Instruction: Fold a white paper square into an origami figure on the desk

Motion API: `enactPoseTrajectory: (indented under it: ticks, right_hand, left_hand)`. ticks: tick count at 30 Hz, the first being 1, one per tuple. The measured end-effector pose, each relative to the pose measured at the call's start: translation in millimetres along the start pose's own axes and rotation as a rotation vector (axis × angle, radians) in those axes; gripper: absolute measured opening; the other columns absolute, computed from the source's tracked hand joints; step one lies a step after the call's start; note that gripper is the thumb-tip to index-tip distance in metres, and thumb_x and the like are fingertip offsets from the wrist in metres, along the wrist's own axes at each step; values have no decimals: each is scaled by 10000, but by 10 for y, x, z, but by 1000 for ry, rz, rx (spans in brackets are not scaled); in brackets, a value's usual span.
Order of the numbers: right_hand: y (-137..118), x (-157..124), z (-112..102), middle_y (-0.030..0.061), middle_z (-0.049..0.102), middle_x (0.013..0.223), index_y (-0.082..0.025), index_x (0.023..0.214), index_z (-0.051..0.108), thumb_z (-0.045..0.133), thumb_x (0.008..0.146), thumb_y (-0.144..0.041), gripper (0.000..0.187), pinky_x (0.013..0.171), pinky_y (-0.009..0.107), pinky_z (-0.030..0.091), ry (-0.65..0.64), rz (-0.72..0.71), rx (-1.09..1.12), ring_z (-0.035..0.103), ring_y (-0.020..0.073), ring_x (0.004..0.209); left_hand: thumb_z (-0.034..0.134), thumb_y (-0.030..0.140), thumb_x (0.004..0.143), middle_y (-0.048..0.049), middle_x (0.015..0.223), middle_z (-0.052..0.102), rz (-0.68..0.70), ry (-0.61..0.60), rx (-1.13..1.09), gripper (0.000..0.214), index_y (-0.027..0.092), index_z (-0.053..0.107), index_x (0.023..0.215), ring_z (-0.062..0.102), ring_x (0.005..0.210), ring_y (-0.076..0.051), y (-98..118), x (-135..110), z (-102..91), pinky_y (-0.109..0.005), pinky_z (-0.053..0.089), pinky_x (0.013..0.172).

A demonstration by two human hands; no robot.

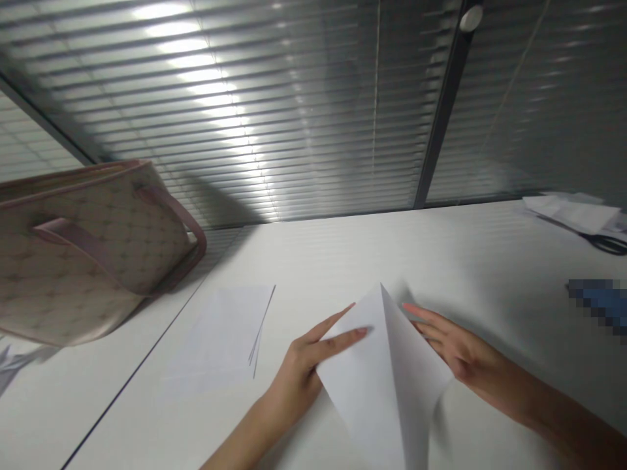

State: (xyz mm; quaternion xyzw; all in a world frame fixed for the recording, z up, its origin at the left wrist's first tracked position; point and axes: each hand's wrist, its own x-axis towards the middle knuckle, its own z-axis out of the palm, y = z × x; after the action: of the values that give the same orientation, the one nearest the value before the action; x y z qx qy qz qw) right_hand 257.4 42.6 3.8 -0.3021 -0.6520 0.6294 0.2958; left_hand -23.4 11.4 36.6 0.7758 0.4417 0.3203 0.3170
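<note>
A folded sheet of white paper [365,378] stands up in front of me, with a sharp crease running down from its pointed top. My left hand [306,359] grips its left side, one finger lying on the front face and another along the upper edge behind. At the right side, my right hand [453,349] has its fingers stretched out flat along the paper's slanting edge; some fingertips pass behind it, and its thumb is hidden. The lower end of the folded paper runs out of view. Left of my hands, a small stack of white sheets [215,336] lies on the table.
A patterned bag with pink handles [98,248] stands at the left on the white table [323,254]. Papers [573,212] and black scissor handles [610,244] lie at the far right, near a blurred blue item [600,303]. Window blinds [313,117] rise behind the table.
</note>
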Motion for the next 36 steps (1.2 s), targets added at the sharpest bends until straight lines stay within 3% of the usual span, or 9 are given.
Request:
enactPoseTrajectory:
  ticks: [3,7,11,14,16,18,22,27,36]
  right_hand:
    - [-70,126,32,142,647,1214,-183,1264,550,611,839,-498,533,931,425,492,84,125,87,640,265,1075]
    - [-201,145,13,45,719,801,-176,885,680,615,828,-463,300,631,305,545,293,124,-132,689,219,728]
    - [-421,87,-28,-9,691,692,-221,746,668,665,805,-299,98,583,242,513,525,-236,-565,662,163,640]
    - [-465,70,-56,3,737,853,-258,883,688,597,843,-122,169,760,270,542,432,-622,-657,684,166,833]
    - [-355,65,-71,20,740,907,-265,950,692,546,867,-75,253,821,305,538,325,-737,-679,668,171,916]
    - [-159,56,-74,32,738,901,-251,925,701,561,883,-134,188,785,305,541,242,-687,-700,663,171,885]
    - [203,41,-36,18,676,745,-212,720,647,525,921,-288,247,655,258,527,233,-345,-720,638,150,726]
    - [302,131,21,-25,506,611,-207,596,481,478,929,-300,346,506,221,428,317,-151,-781,530,119,564]
    - [252,291,100,-12,547,665,-210,634,462,479,911,-318,298,557,247,377,349,34,-916,521,127,584]
  left_hand:
    - [476,173,939,-5,1449,460,35,-39,88,461,382,498,1349,511,1260,-231,55,-9,-47,-347,475,1002]
    - [575,23,746,-35,1454,439,68,-185,156,821,355,326,1455,426,1312,-265,268,6,-208,-449,412,1051]
    - [664,29,700,-70,1401,499,209,-72,179,793,276,418,1411,416,1305,-272,485,13,-312,-471,372,1079]
    - [561,-42,817,-50,1182,664,438,127,182,449,235,603,1168,561,1150,-199,452,-24,-277,-398,437,1022]
    - [499,-80,820,-64,1126,691,547,115,255,391,193,607,1079,610,1080,-195,319,-79,-195,-411,434,1016]
    - [481,-50,832,-51,1110,699,453,21,289,350,207,585,1046,642,1029,-191,148,-150,-75,-397,454,979]
    - [483,105,919,-9,899,697,78,77,266,140,227,489,988,672,781,-148,-102,-246,181,-257,517,678]
    - [448,143,942,56,719,610,-138,52,234,341,228,361,1261,588,574,-107,-116,-174,282,-195,484,557]
    - [374,38,901,-83,982,627,-264,-230,547,532,255,471,1376,571,915,-230,-47,-90,274,-377,495,820]
